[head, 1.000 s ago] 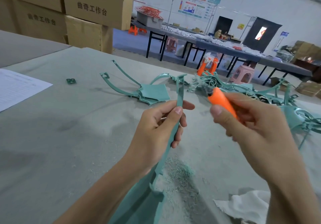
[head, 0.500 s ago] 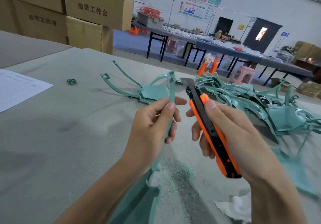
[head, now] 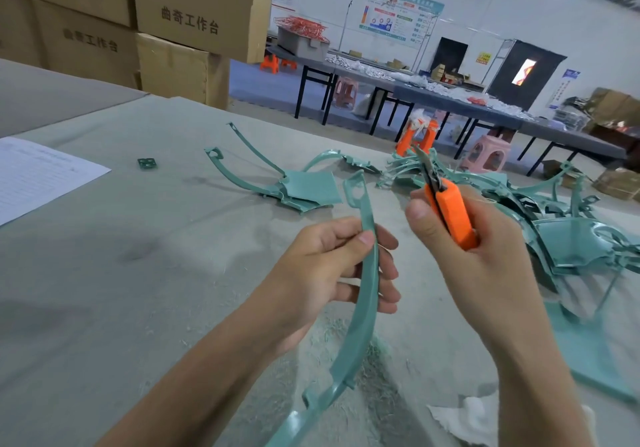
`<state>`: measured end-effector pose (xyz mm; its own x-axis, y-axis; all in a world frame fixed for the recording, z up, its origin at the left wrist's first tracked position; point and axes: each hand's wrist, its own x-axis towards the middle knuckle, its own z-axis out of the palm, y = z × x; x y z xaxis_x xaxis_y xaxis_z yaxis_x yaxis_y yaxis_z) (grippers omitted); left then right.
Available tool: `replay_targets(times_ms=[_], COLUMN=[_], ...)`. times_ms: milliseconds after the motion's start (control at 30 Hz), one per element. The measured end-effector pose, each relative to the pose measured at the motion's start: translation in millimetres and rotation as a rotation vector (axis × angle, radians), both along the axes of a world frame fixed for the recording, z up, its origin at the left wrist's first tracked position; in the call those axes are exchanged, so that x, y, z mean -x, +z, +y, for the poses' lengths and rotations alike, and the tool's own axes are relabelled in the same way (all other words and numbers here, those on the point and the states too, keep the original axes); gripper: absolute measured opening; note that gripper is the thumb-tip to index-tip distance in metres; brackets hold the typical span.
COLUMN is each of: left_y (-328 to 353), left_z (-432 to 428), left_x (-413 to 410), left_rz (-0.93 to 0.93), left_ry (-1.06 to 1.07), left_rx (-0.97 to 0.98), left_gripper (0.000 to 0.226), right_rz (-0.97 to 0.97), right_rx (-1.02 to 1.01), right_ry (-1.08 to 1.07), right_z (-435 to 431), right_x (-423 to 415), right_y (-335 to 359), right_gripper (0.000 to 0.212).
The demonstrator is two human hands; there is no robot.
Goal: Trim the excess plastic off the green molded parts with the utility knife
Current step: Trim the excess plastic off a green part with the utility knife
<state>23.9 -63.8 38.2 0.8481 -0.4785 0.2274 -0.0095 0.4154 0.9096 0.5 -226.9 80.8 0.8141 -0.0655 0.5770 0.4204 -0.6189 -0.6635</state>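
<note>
**A:** How are the hands set?

**B:** The left hand [head: 322, 266] pinches the part [head: 362, 322], thumb on the near face and fingers curled behind. It holds a little below the looped tip, in the centre of the frame. The right hand [head: 485, 266] is wrapped round the knife [head: 452, 218], thumb up its orange side. The blade [head: 428, 169] is out and points up toward the top of the frame.

**A:** Is the blade on the plastic?

**B:** No, it's apart from the part, off to its right. I'd say a cut is being lined up.

**A:** How should the cut go?

**B:** The part is a long, thin curve running off the bottom of the frame, so it will likely flex. Pinch close to the flash being trimmed. Lay the blade shallow along the edge and shave in short strokes away from the left fingers. Keep those fingers behind the line of the cut.

**A:** And around them?

**B:** Shavings [head: 381, 370] lie on the table [head: 121, 273] under the hands. One loose part [head: 308, 186] lies just above the left hand. A pile [head: 568, 235] of parts sits at the right of the frame.
</note>
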Motion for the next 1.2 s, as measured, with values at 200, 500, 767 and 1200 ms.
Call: replay_targets(times_ms=[200,500,767,1200], left_y=[9.5,23.9,41.8,54.6], left_z=[-1.3,0.4,12.7,27.1], left_x=[8.8,21.4,27.7,32.4], left_rz=[-0.061,-0.175,-0.229,-0.413], left_ry=[-0.118,0.421,0.778,1.028], left_rx=[-0.023,-0.123,-0.084,-0.408], left_gripper=[0.024,0.009,0.017,0.01], right_rz=[0.151,0.204,0.225,0.185], right_rx=[-0.333,-0.507,-0.57,-0.481], right_ry=[0.24,0.199,0.197,0.166], right_z=[5.9,23.0,41.7,57.0], right_x=[2.3,7.2,12.3,21.7], right_y=[0.2,-0.2,-2.2,-5.0], right_gripper=[0.027,0.021,0.047,0.043])
